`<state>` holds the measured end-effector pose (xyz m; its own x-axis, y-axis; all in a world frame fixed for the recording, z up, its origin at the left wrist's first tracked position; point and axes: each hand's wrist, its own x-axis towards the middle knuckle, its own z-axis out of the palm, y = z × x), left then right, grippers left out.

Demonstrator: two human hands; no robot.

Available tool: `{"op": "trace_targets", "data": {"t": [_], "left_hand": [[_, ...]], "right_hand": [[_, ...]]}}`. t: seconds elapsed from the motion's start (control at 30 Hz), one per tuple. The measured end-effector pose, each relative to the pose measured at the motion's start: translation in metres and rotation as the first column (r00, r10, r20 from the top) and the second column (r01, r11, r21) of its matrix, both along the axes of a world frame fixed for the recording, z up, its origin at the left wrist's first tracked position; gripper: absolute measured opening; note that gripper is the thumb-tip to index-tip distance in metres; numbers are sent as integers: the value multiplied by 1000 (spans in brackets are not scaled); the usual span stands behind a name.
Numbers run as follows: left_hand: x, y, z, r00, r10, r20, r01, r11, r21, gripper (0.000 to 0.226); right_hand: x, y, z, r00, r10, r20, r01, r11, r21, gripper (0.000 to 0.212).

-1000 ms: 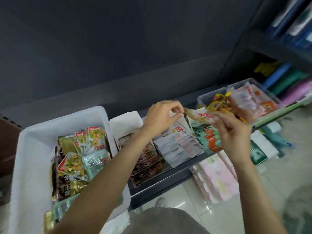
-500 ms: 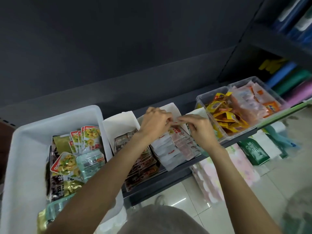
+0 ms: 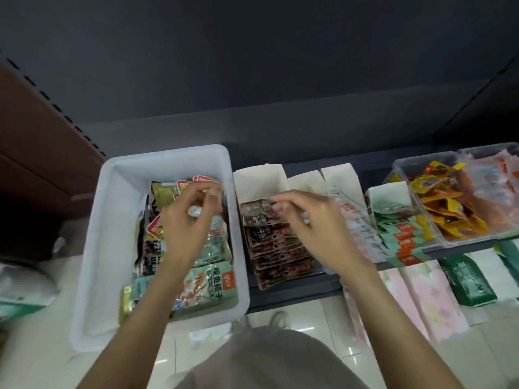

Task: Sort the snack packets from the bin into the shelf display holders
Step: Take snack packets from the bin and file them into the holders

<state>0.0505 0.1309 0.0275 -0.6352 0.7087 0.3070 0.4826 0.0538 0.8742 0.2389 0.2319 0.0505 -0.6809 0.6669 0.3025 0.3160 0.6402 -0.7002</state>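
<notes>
A white bin [image 3: 92, 248] at the left holds several snack packets, among them a pale green one [image 3: 207, 282]. My left hand [image 3: 185, 228] hovers over the bin with curled fingers that pinch a small shiny packet [image 3: 194, 211], which is blurred. To the right stands a white paper holder [image 3: 258, 181] with a stack of dark red packets [image 3: 275, 248]. My right hand [image 3: 317, 220] reaches over it and pinches the top edge of the rearmost dark packet [image 3: 257, 217].
Further right on the shelf stand a holder of pale pink packets [image 3: 362, 234], a mint holder [image 3: 390, 195] with green-and-orange packets, and clear tubs [image 3: 398, 169] of yellow and orange snacks. Pink packs [image 3: 429, 299] and a green pack [image 3: 466, 279] lie below on the floor.
Both hands have moved left: the left from the middle holder to above the bin, the right from the pale-packet holder to the dark-packet holder.
</notes>
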Motion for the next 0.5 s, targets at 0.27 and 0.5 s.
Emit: {"op": "trace_targets", "data": {"t": [0.27,0.5], "left_hand": [[-92,-57,-69,939,23,-342,-247,737,-629,43],[-108,-47,-66,971,17,-237,-184,684,-706,25]], "right_hand": [[-154,-40,-50,804,326,497,-368,930,-16,39],[-193,-58,-99,649,287,704,-301,948,-109,67]]}}
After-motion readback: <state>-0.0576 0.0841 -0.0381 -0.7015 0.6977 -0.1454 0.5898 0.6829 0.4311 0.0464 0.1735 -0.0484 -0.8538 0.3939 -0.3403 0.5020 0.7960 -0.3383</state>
